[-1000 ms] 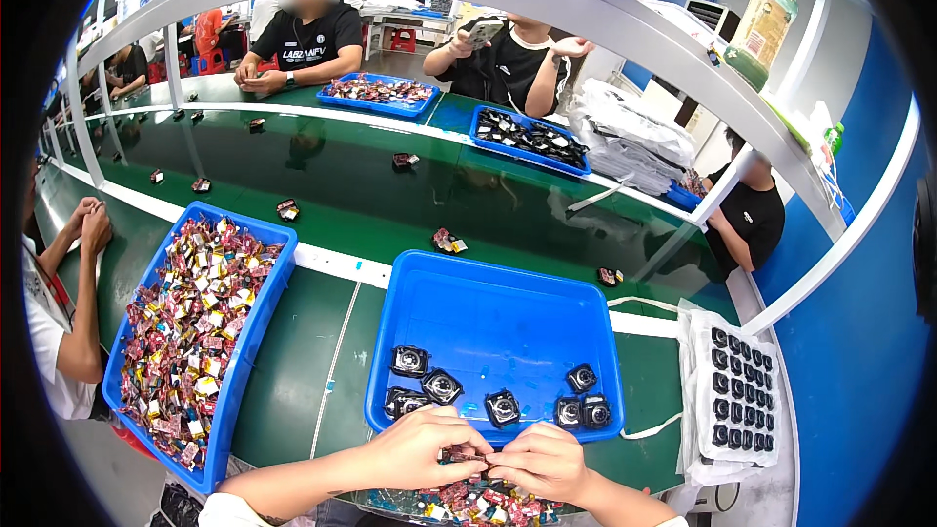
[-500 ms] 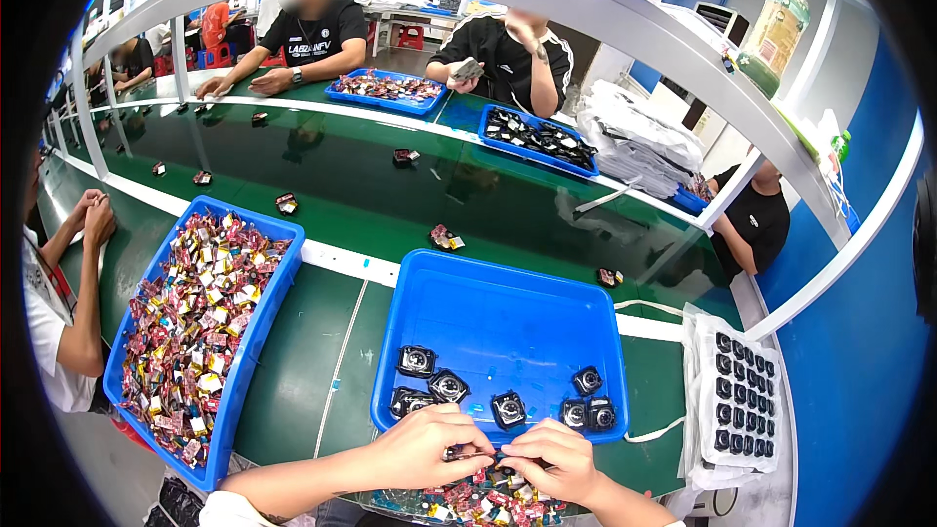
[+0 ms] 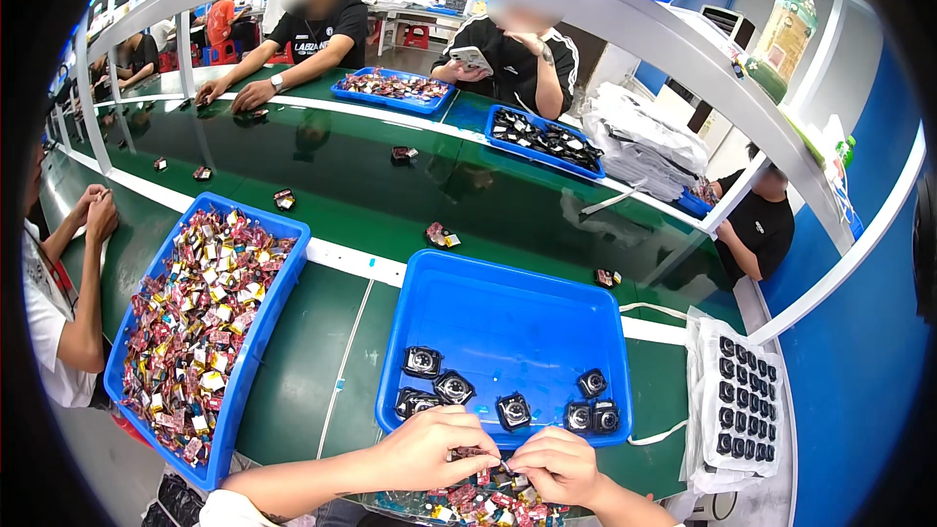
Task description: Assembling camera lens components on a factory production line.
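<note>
Pinching: left hand (image 3: 429,449) and right hand (image 3: 556,464) both grasp one small wrapped piece (image 3: 483,456).
Blue tray (image 3: 508,317): twelve o'clock, black parts.
Wrapper bin (image 3: 195,332): ten o'clock, multicoloured.

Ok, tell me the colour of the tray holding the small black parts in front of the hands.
Bright blue tray, clearest in the head view.

Four shallow blue plastic trays on the counter: nearest (image 3: 508,303), left one (image 3: 283,263), two far ones (image 3: 390,98) (image 3: 547,141). Seven small black round-lensed parts (image 3: 423,362) in the nearest tray. Two bare hands, left (image 3: 429,449) and right (image 3: 556,464). Three loose small parts (image 3: 441,234) mid-counter.
</note>
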Action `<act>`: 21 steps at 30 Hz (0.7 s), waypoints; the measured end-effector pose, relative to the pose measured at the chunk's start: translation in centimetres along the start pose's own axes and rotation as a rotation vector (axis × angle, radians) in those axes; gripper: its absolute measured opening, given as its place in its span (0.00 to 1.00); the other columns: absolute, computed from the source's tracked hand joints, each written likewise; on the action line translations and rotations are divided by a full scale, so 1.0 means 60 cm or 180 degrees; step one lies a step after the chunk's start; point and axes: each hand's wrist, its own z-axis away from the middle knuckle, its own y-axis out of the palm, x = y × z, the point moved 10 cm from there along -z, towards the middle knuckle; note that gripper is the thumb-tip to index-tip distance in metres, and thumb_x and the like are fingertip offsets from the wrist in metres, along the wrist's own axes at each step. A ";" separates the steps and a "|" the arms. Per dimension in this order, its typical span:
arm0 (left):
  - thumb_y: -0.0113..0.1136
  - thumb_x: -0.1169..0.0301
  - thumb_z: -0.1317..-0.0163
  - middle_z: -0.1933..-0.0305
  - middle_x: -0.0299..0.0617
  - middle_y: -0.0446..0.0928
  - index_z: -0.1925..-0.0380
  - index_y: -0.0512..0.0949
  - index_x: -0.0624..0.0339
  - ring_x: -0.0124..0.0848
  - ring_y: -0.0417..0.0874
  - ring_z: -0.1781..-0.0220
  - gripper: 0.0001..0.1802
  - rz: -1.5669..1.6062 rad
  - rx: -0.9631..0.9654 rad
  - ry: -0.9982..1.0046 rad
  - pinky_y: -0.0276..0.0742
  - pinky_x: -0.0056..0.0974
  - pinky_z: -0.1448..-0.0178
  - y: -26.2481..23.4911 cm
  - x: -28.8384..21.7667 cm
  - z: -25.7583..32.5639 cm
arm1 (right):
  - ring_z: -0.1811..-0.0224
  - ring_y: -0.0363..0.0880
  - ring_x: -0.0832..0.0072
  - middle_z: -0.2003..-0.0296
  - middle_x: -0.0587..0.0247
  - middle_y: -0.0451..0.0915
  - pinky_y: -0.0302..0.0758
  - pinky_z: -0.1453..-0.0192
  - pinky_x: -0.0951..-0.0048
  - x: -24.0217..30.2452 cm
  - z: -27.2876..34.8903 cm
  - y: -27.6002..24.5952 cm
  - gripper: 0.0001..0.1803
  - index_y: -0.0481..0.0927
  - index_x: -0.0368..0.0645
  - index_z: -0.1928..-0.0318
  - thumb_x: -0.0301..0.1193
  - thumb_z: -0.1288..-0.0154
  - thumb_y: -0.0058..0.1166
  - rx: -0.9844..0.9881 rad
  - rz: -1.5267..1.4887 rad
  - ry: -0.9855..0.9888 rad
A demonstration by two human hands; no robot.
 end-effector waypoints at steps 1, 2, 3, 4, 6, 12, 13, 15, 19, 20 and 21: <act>0.63 0.67 0.44 0.75 0.39 0.75 0.70 0.82 0.55 0.37 0.75 0.68 0.05 -0.0041 0.0004 0.0036 0.70 0.39 0.61 -0.001 -0.002 0.000 | 0.73 0.79 0.69 0.74 0.59 0.81 0.73 0.69 0.72 0.000 -0.001 0.001 0.07 0.82 0.37 0.69 0.17 0.52 0.62 0.0004 -0.0005 0.0004; 0.63 0.67 0.44 0.75 0.39 0.75 0.70 0.82 0.55 0.37 0.74 0.68 0.05 -0.0082 0.0009 0.0073 0.70 0.39 0.62 -0.002 -0.003 0.000 | 0.73 0.79 0.69 0.74 0.59 0.81 0.73 0.70 0.72 0.002 -0.005 0.002 0.07 0.82 0.37 0.69 0.17 0.52 0.62 0.0044 0.0028 -0.0002; 0.63 0.67 0.44 0.75 0.39 0.75 0.70 0.82 0.55 0.37 0.74 0.68 0.05 -0.0079 0.0008 0.0067 0.70 0.39 0.62 -0.002 -0.002 0.000 | 0.73 0.79 0.68 0.74 0.58 0.81 0.73 0.70 0.72 0.004 -0.007 0.004 0.07 0.82 0.37 0.69 0.17 0.52 0.62 0.0083 0.0061 -0.0008; 0.63 0.67 0.44 0.75 0.39 0.75 0.70 0.82 0.55 0.37 0.75 0.68 0.05 -0.0079 0.0020 0.0068 0.70 0.39 0.62 -0.001 -0.002 0.000 | 0.73 0.79 0.68 0.74 0.58 0.81 0.73 0.70 0.72 0.005 -0.008 0.004 0.07 0.82 0.37 0.69 0.17 0.52 0.62 0.0085 0.0059 -0.0008; 0.63 0.67 0.45 0.75 0.39 0.74 0.71 0.82 0.56 0.37 0.75 0.68 0.06 -0.0079 0.0030 0.0066 0.70 0.39 0.61 -0.001 -0.001 0.000 | 0.73 0.79 0.68 0.74 0.58 0.81 0.73 0.69 0.72 0.000 -0.009 0.003 0.08 0.82 0.37 0.69 0.18 0.52 0.61 0.0066 -0.0020 0.0128; 0.63 0.67 0.45 0.76 0.39 0.74 0.72 0.81 0.58 0.37 0.75 0.69 0.06 0.0061 0.0036 -0.0072 0.70 0.39 0.62 -0.002 0.000 -0.002 | 0.74 0.79 0.68 0.74 0.57 0.81 0.73 0.69 0.72 -0.001 -0.007 -0.004 0.07 0.82 0.36 0.69 0.18 0.52 0.62 -0.0084 -0.0169 0.0149; 0.63 0.67 0.44 0.76 0.39 0.74 0.72 0.81 0.57 0.37 0.75 0.69 0.06 0.0063 0.0031 -0.0066 0.70 0.40 0.63 -0.003 -0.002 -0.002 | 0.74 0.79 0.68 0.74 0.57 0.81 0.73 0.69 0.72 -0.001 -0.007 -0.004 0.07 0.82 0.36 0.69 0.18 0.52 0.62 -0.0086 -0.0169 0.0145; 0.63 0.67 0.44 0.76 0.39 0.74 0.72 0.81 0.57 0.37 0.75 0.69 0.06 0.0064 0.0027 -0.0059 0.70 0.40 0.63 -0.001 -0.001 -0.002 | 0.73 0.79 0.68 0.74 0.57 0.81 0.73 0.69 0.72 -0.001 -0.004 -0.004 0.07 0.82 0.36 0.70 0.18 0.53 0.62 -0.0046 -0.0111 0.0143; 0.63 0.67 0.44 0.76 0.38 0.74 0.71 0.82 0.56 0.36 0.75 0.69 0.06 0.0054 0.0054 0.0022 0.70 0.39 0.63 0.002 0.004 0.001 | 0.73 0.79 0.68 0.74 0.57 0.81 0.73 0.69 0.72 0.000 -0.007 0.002 0.07 0.82 0.36 0.71 0.18 0.54 0.62 0.0082 -0.0090 0.0096; 0.63 0.66 0.44 0.76 0.38 0.74 0.71 0.82 0.55 0.36 0.75 0.69 0.06 0.0022 0.0093 -0.0009 0.69 0.38 0.63 0.004 0.006 0.002 | 0.73 0.79 0.68 0.74 0.57 0.81 0.72 0.69 0.72 0.003 -0.009 0.005 0.07 0.82 0.36 0.71 0.17 0.54 0.62 0.0138 -0.0039 0.0079; 0.63 0.66 0.44 0.76 0.38 0.74 0.71 0.82 0.55 0.36 0.75 0.69 0.06 0.0026 0.0092 -0.0013 0.69 0.38 0.63 0.003 0.008 0.001 | 0.73 0.79 0.68 0.74 0.57 0.81 0.72 0.69 0.72 0.004 -0.010 0.009 0.07 0.81 0.36 0.71 0.17 0.54 0.62 0.0196 0.0011 0.0064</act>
